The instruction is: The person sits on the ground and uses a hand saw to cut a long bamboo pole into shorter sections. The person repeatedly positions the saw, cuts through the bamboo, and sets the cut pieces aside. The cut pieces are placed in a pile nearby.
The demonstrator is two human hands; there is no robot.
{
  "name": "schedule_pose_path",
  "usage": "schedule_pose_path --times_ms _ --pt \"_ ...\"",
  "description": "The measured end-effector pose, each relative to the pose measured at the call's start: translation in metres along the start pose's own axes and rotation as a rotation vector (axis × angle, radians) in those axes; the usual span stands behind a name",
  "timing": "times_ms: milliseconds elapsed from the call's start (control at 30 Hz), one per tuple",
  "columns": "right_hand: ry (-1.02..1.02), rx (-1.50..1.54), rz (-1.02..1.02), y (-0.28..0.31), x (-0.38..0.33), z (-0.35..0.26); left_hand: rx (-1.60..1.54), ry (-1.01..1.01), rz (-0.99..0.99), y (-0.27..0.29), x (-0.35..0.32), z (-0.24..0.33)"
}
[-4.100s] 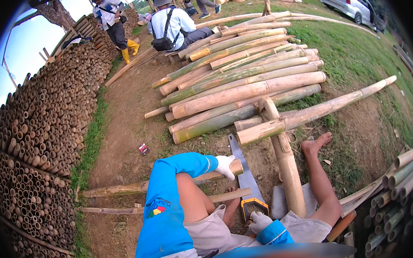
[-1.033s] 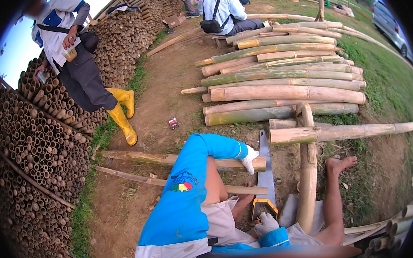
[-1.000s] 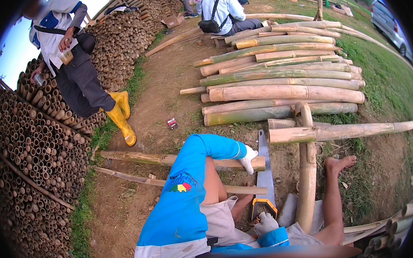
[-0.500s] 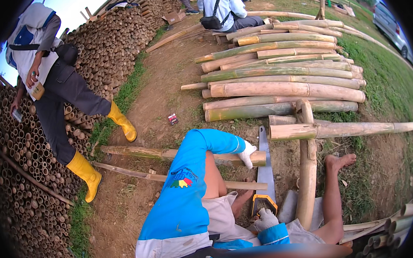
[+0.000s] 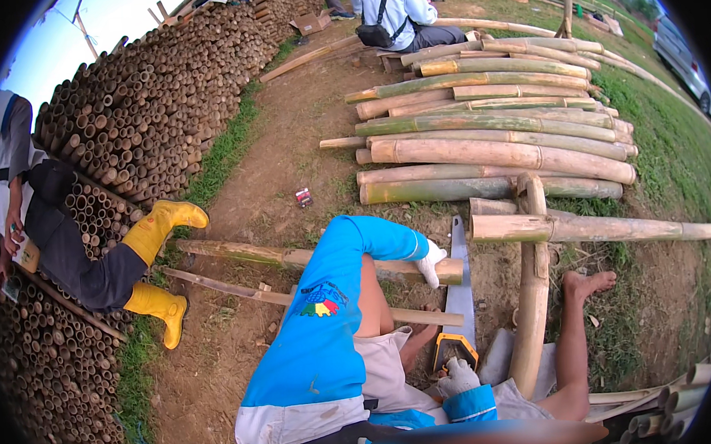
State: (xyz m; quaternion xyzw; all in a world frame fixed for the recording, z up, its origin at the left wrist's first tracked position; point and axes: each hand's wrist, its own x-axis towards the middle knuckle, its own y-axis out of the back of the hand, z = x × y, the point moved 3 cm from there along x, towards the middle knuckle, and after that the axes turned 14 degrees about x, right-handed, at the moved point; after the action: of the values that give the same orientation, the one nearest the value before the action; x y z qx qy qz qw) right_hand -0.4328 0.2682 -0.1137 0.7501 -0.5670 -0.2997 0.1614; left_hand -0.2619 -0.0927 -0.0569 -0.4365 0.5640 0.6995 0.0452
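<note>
Left hand (image 5: 432,260): gloved grip clamped on bamboo pole (image 5: 292,257), long axis left-right across the raised knee | Right hand (image 5: 458,374): grip closed on handsaw (image 5: 459,285) handle, blade pointing away toward the pole's right end, just beside the left hand.

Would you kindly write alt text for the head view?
A seated person's gloved left hand steadies a bamboo pole while the gloved right hand grips a handsaw. Stacked bamboo lies beyond; a bystander in yellow boots stands left.

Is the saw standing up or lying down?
Lying down. The handsaw lies with its blade along the ground, its tip by the bamboo pole, the right hand at its handle.
</note>
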Motion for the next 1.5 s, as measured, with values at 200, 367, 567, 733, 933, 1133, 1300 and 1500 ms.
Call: schedule_pose_path --times_ms 200,367,567,733,933,1133,1300,1500 --pt "-0.015 0.002 -0.008 0.0 0.0 -0.001 -0.009 -0.004 -0.01 -0.001 0.001 -0.001" --pt "-0.008 0.007 -0.008 0.001 0.0 -0.001 -0.005 -0.016 -0.011 0.0 0.0 0.0" --pt "0.006 0.006 0.008 0.0 -0.001 0.0 -0.023 -0.029 -0.009 0.001 -0.002 -0.001" --pt "-0.011 -0.001 0.01 0.0 0.0 0.002 -0.011 -0.003 -0.017 0.001 -0.002 -0.001" --pt "-0.017 0.011 0.009 0.0 0.0 0.0 -0.023 0.001 -0.019 0.001 -0.001 -0.001" --pt "-0.045 -0.013 0.002 -0.001 0.001 0.0 -0.015 -0.016 -0.005 0.001 -0.002 -0.001" --pt "-0.022 0.008 0.016 -0.002 0.001 0.001 -0.003 0.003 0.006 0.004 -0.006 0.001" --pt "-0.056 -0.001 -0.017 -0.003 0.003 0.004 -0.031 0.008 -0.03 0.009 -0.011 0.003"
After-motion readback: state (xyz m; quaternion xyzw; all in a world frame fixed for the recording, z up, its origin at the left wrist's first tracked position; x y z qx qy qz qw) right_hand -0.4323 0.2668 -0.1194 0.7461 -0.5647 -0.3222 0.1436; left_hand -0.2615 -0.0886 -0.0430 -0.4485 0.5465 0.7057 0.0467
